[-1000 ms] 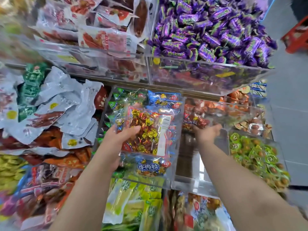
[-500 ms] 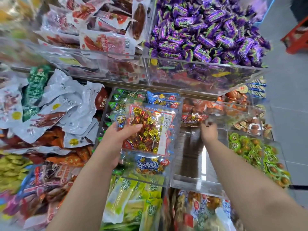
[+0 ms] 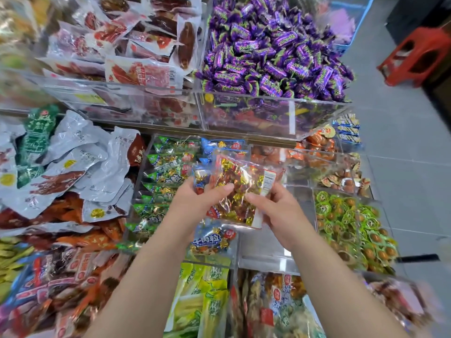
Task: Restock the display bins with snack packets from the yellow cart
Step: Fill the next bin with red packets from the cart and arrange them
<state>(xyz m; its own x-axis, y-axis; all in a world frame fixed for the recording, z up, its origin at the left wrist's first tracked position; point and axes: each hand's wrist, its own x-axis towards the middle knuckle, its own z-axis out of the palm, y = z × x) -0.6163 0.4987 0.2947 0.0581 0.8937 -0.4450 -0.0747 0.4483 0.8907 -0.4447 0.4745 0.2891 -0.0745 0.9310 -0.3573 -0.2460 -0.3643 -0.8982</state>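
Just the one camera here, head-worn and wide-angle, so the edges bend a bit. It looks forward and down over the tiered clear display bins point(image 3: 268, 113), pretty close in. Both forearms come in from the bottom edge, and the left hand point(image 3: 195, 198) and right hand point(image 3: 280, 213) grip a sweets packet point(image 3: 239, 186) dead centre. The upper right corner catches some grey floor point(image 3: 402, 154) and a red stool point(image 3: 433, 36).

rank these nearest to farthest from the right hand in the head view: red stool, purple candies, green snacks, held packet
From the right hand:
1. packet, pinched in it
2. green snacks, bin just to its right
3. purple candies, upper shelf beyond
4. red stool, on the floor, far right
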